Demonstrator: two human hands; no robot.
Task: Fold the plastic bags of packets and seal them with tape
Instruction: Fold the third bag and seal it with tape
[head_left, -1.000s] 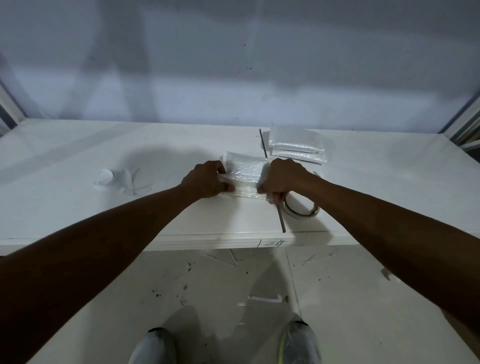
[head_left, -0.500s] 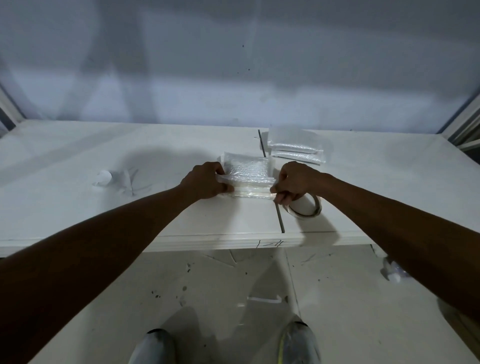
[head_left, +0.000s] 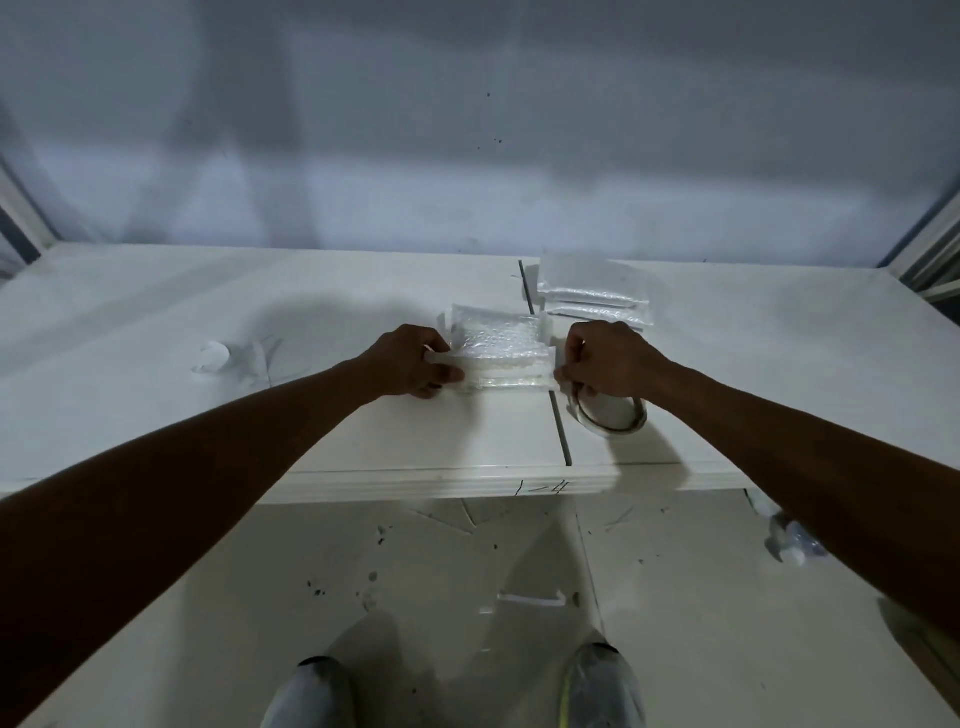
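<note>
A clear plastic bag of packets (head_left: 497, 345) lies on the white table (head_left: 156, 364), its near edge folded over. A strip of tape (head_left: 501, 371) runs across that fold. My left hand (head_left: 413, 361) pinches the strip's left end at the bag's left side. My right hand (head_left: 605, 358) grips the tape roll (head_left: 615, 415) just right of the bag, with the strip stretched from the roll over the bag.
A stack of folded bags (head_left: 592, 293) sits behind and to the right. Crumpled white scraps (head_left: 218, 356) lie on the table at left. A dark seam (head_left: 558, 415) crosses the table. Below the table edge are the floor and my shoes (head_left: 602, 686).
My right hand has drawn the tape roll further right, away from my left hand, lengthening the strip across the bag. My left hand has stayed at the bag's left edge.
</note>
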